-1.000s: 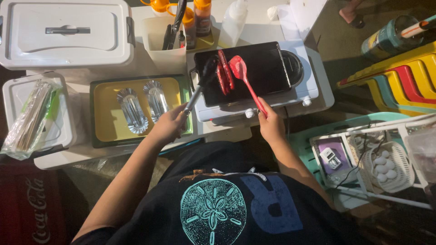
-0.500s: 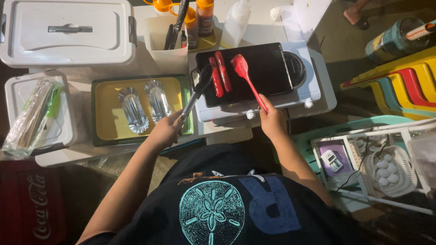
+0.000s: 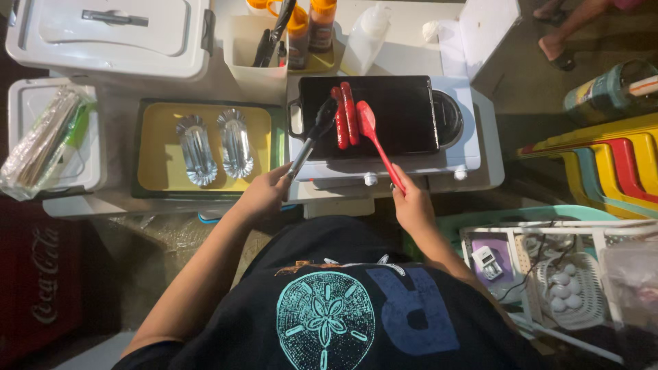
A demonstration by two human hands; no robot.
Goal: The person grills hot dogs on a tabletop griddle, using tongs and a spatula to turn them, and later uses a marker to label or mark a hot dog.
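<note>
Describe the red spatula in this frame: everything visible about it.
The red spatula is one piece of red, silicone-looking material: a rounded flat blade and a long slim handle. The right hand grips the handle's end. The tool slants up and left, its blade resting on the black griddle plate, right beside the two red sausages. Whether the blade touches them cannot be told.

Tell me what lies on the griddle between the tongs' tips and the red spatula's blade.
Head view: two red sausages lie side by side on the black griddle plate, between the black-tipped metal tongs and red spatula.
</note>
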